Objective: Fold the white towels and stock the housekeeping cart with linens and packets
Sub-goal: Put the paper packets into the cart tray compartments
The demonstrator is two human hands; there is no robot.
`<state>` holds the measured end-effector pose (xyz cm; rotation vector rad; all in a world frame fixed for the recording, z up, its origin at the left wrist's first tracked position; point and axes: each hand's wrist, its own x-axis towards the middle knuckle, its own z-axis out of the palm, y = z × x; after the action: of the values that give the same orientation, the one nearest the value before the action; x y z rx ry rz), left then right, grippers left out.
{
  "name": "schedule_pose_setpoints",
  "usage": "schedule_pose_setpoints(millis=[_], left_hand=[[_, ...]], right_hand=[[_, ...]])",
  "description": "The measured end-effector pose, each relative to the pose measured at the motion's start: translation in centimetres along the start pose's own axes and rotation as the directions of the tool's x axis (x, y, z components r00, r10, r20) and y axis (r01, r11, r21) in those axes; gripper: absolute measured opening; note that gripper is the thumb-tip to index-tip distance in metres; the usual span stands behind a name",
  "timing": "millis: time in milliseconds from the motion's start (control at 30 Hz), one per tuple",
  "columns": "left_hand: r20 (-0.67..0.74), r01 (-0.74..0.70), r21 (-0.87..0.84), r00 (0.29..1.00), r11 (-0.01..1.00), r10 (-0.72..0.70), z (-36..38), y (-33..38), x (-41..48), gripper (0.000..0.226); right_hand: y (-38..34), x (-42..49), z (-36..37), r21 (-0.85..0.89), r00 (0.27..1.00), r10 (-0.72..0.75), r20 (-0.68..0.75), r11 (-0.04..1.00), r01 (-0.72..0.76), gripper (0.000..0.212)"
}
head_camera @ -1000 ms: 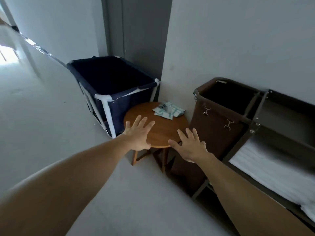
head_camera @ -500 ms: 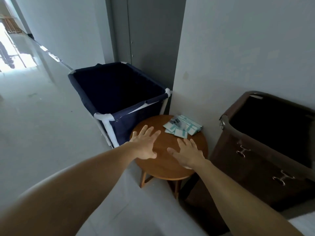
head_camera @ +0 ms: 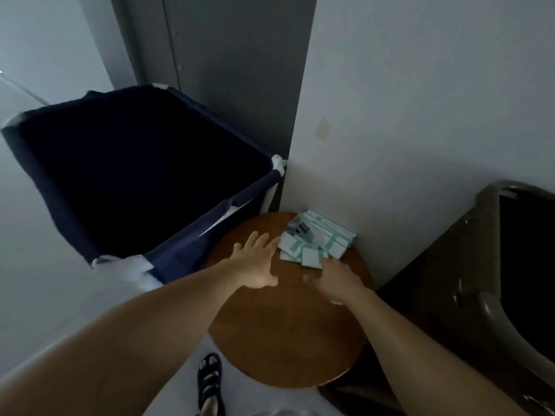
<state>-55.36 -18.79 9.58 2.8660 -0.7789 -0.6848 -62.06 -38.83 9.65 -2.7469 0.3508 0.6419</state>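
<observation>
Head view shows your left hand [head_camera: 255,261] and right hand [head_camera: 333,280] spread flat and empty over the round wooden table [head_camera: 285,340], fingertips just short of the packets [head_camera: 316,240] piled at its far edge by the wall [head_camera: 420,115]. Scoop carelessly and the loose stack could scatter, sliding off towards the navy laundry bin [head_camera: 135,175].

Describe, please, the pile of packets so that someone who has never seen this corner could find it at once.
Find the round brown wooden table between the navy fabric laundry bin and the dark brown hamper. At its far edge, against the white wall, lies a loose pile of flat white-and-teal packets. It is the only pale thing on the tabletop, just beyond both open hands' fingertips.
</observation>
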Motion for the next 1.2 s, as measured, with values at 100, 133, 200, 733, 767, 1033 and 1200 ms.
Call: schedule_pose_setpoints(millis=[100, 133, 200, 733, 767, 1033, 1200], left_hand=[[0.055, -0.083, 0.001, 0.995, 0.997, 0.083, -2.3, -2.8, 5.5, 0.1], [0.061, -0.094, -0.009, 0.994, 0.995, 0.095, -3.0, -3.6, 7.3, 0.1], [0.08, -0.108, -0.044, 0.99, 0.993, 0.112, -3.6, -4.5, 10.4, 0.098], [0.262, 0.04, -0.388, 0.963, 0.921, 0.068, 3.9, -7.1, 28.1, 0.078], [0.254, 0.053, -0.389, 0.966, 0.92, 0.052, 4.4, -7.0, 29.1, 0.076], [0.093, 0.089, -0.548, 0.995, 0.832, -0.046, 7.7, -5.5, 33.9, 0.045], [0.017, 0.106, -0.66, 0.992, 0.744, -0.126, 8.3, -4.1, 35.2, 0.025]], right_hand=[[-1.1, 3.8, -0.7, 0.071, 0.996, 0.077, 0.036, 0.994, -0.079, 0.066], [-1.5, 4.9, -1.0, 0.099, 0.996, 0.089, 0.026, 0.991, -0.091, 0.061], [-1.9, 7.1, -1.5, 0.141, 0.994, 0.109, 0.002, 0.984, -0.108, 0.053], [3.5, 31.0, 2.5, 0.097, 0.97, 0.243, -0.001, 0.965, -0.242, 0.05], [3.9, 32.5, 3.1, 0.094, 0.972, 0.235, -0.012, 0.968, -0.232, 0.049], [6.5, 38.2, 6.8, -0.079, 0.982, 0.116, -0.146, 0.989, -0.129, 0.052], [7.4, 38.4, 7.0, -0.02, 0.984, 0.073, -0.163, 0.997, -0.077, 0.043]])
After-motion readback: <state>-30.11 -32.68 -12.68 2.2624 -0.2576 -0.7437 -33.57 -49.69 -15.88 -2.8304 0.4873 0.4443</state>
